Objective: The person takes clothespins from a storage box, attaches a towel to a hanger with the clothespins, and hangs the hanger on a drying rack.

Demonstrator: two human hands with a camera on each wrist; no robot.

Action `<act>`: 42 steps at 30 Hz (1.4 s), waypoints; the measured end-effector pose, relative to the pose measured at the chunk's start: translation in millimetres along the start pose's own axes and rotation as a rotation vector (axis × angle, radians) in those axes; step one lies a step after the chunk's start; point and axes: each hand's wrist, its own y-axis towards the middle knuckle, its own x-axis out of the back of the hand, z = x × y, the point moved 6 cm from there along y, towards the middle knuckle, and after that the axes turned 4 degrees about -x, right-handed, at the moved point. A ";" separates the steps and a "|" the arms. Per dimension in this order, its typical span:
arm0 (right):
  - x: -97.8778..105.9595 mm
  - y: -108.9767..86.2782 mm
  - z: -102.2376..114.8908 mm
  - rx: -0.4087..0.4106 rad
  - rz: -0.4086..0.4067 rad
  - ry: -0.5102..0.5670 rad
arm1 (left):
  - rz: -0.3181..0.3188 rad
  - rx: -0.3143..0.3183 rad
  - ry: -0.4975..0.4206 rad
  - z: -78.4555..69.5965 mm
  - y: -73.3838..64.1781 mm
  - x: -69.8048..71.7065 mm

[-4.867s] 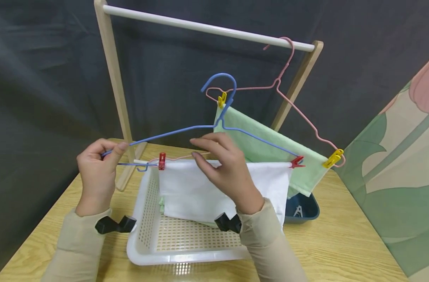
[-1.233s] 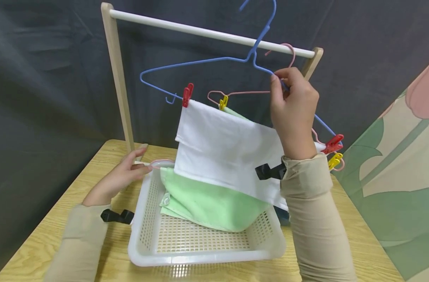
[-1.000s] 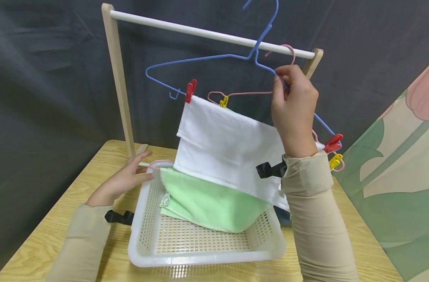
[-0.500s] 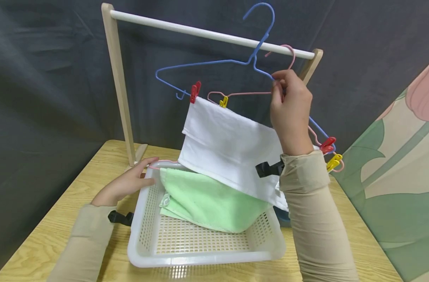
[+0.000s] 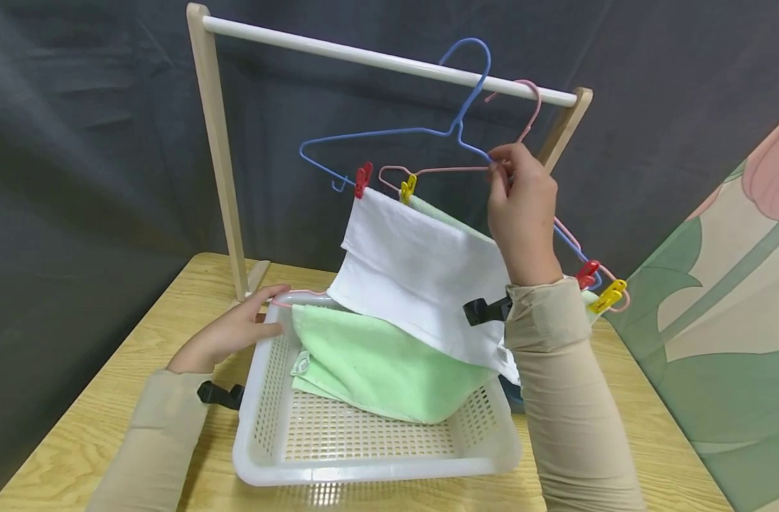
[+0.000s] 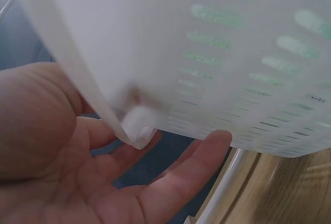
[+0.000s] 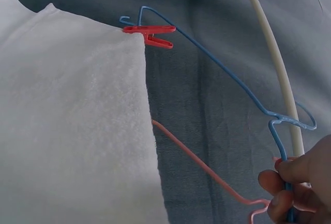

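Note:
My right hand (image 5: 524, 213) pinches the right shoulder of a blue hanger (image 5: 377, 134), whose hook curves over the white rod (image 5: 377, 59) of the rack. Red clothespins (image 5: 363, 179) fasten a white towel (image 5: 421, 270) along its lower bar; the forearm hides part of the towel. In the right wrist view, thumb and fingers close on the blue wire (image 7: 232, 74). At the back-left corner of a white plastic basket (image 5: 377, 468), my left hand (image 5: 236, 331) holds the rim, thumb on the inner side and fingers outside. A green towel (image 5: 383, 363) lies in the basket.
A pink hanger (image 5: 533, 117) hangs near the rod's right end, carrying a light green towel with yellow clothespins (image 5: 610, 295), partly behind the white towel. A dark blue bin (image 5: 512, 398) stands right of the basket. The rack's wooden post (image 5: 219, 156) rises at left.
Both hands first worked at the blue hanger; then the right raised it to the rod and lowered its hook over it. The left hand moved to the basket corner and closed on the rim.

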 end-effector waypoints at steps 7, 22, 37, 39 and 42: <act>-7.5 -2.5 -5.9 -0.005 0.030 0.008 | -0.005 0.001 -0.001 -0.6 -0.9 0.0; -17.1 -7.4 -11.0 0.020 0.036 -0.005 | -0.006 0.013 -0.004 1.4 -0.1 0.8; -15.7 -12.2 -11.1 0.023 0.048 0.002 | -0.010 0.028 -0.011 5.3 0.2 1.9; -15.0 -13.0 -10.6 0.027 0.047 0.004 | -0.010 0.029 -0.013 5.5 0.7 2.2; -12.5 -14.3 -9.9 0.039 0.029 0.013 | -0.009 0.030 -0.017 5.0 1.4 3.0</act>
